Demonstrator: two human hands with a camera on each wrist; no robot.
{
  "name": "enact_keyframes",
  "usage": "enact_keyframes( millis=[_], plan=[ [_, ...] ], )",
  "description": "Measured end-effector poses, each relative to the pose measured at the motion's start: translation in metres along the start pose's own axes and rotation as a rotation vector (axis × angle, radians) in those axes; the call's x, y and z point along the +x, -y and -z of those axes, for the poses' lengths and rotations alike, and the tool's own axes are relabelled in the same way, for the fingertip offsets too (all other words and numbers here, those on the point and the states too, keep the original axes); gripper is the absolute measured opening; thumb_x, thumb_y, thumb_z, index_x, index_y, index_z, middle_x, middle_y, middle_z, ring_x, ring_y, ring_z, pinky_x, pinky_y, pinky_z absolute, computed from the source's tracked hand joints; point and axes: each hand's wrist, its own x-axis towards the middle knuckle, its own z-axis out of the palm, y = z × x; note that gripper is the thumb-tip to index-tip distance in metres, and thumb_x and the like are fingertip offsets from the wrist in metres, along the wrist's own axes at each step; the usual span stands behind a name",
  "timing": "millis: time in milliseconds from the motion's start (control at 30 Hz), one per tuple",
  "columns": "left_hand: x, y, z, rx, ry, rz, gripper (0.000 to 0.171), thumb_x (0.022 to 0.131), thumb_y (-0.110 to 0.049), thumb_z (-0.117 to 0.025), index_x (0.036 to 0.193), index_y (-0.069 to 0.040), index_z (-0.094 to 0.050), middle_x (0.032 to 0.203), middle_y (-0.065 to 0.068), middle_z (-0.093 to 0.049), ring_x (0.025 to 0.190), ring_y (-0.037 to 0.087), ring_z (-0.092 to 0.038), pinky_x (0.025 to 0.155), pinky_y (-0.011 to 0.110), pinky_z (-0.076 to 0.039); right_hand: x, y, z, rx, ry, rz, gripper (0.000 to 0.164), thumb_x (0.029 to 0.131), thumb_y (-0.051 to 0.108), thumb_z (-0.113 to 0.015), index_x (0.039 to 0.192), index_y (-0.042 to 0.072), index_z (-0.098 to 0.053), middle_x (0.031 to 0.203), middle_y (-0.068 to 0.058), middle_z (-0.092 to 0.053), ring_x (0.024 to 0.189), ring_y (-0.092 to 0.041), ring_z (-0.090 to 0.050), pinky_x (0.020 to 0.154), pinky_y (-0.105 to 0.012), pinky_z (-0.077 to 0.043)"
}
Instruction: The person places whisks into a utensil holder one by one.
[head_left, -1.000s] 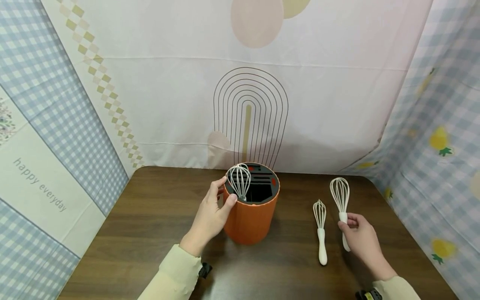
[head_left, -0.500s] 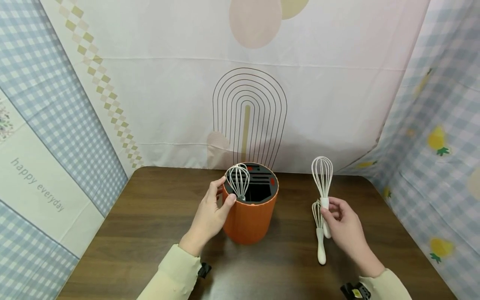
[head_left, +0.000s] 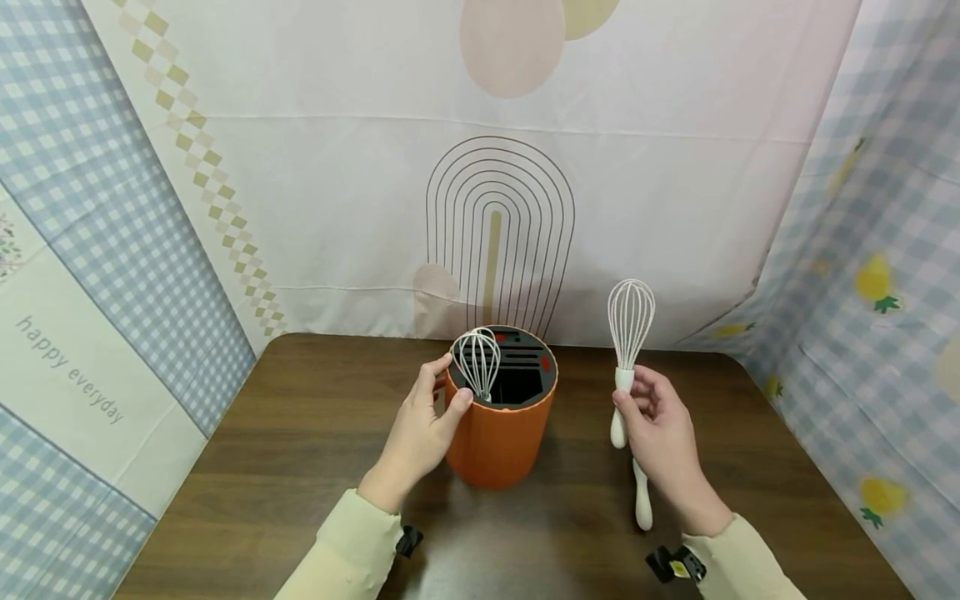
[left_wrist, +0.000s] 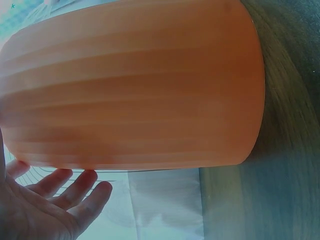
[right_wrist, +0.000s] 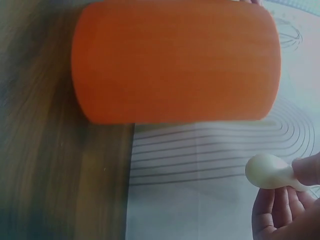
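An orange cylindrical utensil holder (head_left: 498, 446) with a slotted dark top stands upright on the table. My left hand (head_left: 416, 429) holds it at the upper left, thumb at the front of the rim and fingers around the side. A small whisk (head_left: 477, 362) stands in the holder, wires up; its handle is hidden inside. To the right, my right hand (head_left: 663, 425) pinches the white handle of another whisk (head_left: 630, 321), held wires up. In the right wrist view, the rounded end of its handle (right_wrist: 265, 171) shows. A third whisk (head_left: 642, 500) lies on the table, partly hidden behind that hand.
The brown wooden table (head_left: 322, 400) ends at a pale patterned cloth (head_left: 352, 208) behind the holder. Checked cloth (head_left: 877, 333) hangs along the right side, with more on the left. Between the holder and my right hand is a gap.
My right hand has lifted the whisk from the right side and brought it left and upward, past the whisk on the table. The left hand and the holder stay put.
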Motion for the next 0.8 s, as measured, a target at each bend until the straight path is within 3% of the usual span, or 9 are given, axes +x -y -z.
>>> enact_keyframes(
  millis=[200,433,800],
  plan=[
    [0.000,0.001,0.000,-0.004,-0.006,-0.011,0.057,0.097,-0.045,-0.053,0.144,-0.022,-0.034,0.149,-0.004,-0.039,0.124,0.023,-0.051,0.102,0.043,-0.043,0.005,0.006,-0.012,0.112,-0.036,0.034,0.036,0.090,-0.006,-0.062,0.124,-0.010,-0.052,0.103,-0.022,-0.062,0.080,-0.012,-0.061,0.067,-0.014,-0.048],
    [0.001,0.002,-0.001,-0.006,-0.010,-0.012,0.056,0.097,-0.045,-0.053,0.144,-0.023,-0.034,0.149,-0.006,-0.039,0.124,0.022,-0.051,0.102,0.044,-0.043,0.016,-0.002,-0.024,0.236,-0.017,0.105,0.038,0.092,0.002,-0.062,0.128,-0.002,-0.051,0.105,-0.009,-0.061,0.090,-0.015,-0.062,0.074,-0.018,-0.051],
    [0.000,0.003,-0.001,-0.003,-0.009,-0.008,0.056,0.097,-0.045,-0.053,0.144,-0.023,-0.034,0.149,-0.005,-0.039,0.124,0.022,-0.050,0.102,0.042,-0.043,0.025,0.018,-0.043,0.338,-0.005,0.200,0.044,0.090,-0.004,-0.063,0.130,-0.005,-0.044,0.108,-0.018,-0.057,0.091,-0.020,-0.059,0.075,-0.019,-0.052]
  ],
)
